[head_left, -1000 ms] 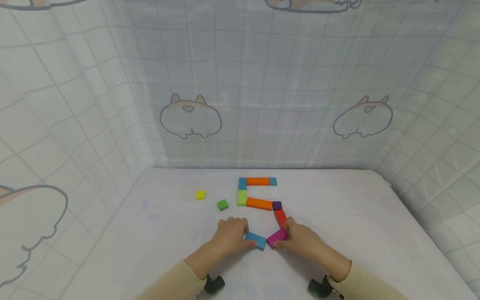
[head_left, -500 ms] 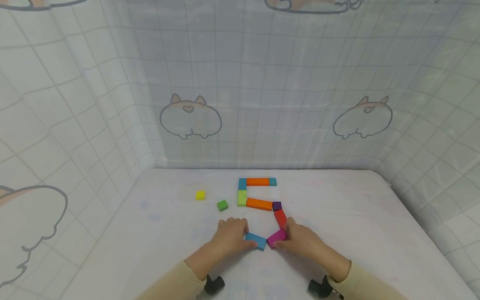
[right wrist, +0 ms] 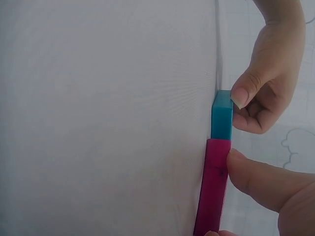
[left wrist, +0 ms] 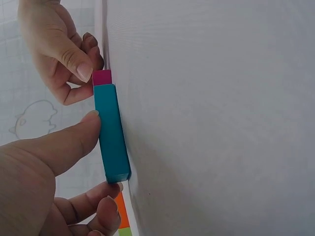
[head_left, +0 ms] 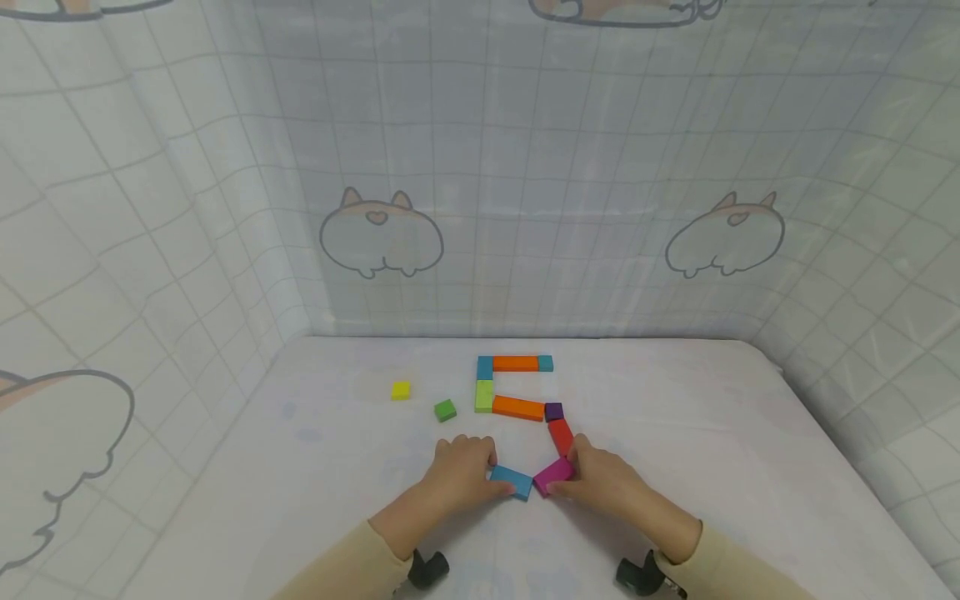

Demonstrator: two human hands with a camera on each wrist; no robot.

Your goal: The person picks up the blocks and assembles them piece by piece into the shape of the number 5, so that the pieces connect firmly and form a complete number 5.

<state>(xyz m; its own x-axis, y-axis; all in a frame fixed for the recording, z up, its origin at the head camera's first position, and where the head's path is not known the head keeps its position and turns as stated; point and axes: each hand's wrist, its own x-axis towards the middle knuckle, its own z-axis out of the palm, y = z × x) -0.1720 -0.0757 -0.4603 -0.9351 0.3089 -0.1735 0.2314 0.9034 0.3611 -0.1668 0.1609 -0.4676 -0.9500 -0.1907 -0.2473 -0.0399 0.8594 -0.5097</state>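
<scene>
My left hand [head_left: 462, 473] pinches a blue block [head_left: 513, 482] between thumb and fingers at the near end of the row. Against its right end stands a magenta block [head_left: 553, 477], which my right hand [head_left: 606, 477] grips by thumb and fingertips. In the left wrist view the blue block [left wrist: 112, 132] meets the magenta one [left wrist: 102, 77] end to end. The right wrist view has the magenta block [right wrist: 213, 187] nearest and the blue one [right wrist: 222, 115] beyond. A red block [head_left: 561, 437] touches or nearly touches the magenta block; my right fingers partly cover that spot.
Behind the red block lie a purple cube [head_left: 553, 412], an orange block [head_left: 518, 407], a lime block [head_left: 484, 396], a blue block [head_left: 485, 367], another orange block [head_left: 516, 363] and a small blue cube [head_left: 546, 363]. A green cube [head_left: 446, 410] and a yellow cube [head_left: 401, 390] lie apart at left.
</scene>
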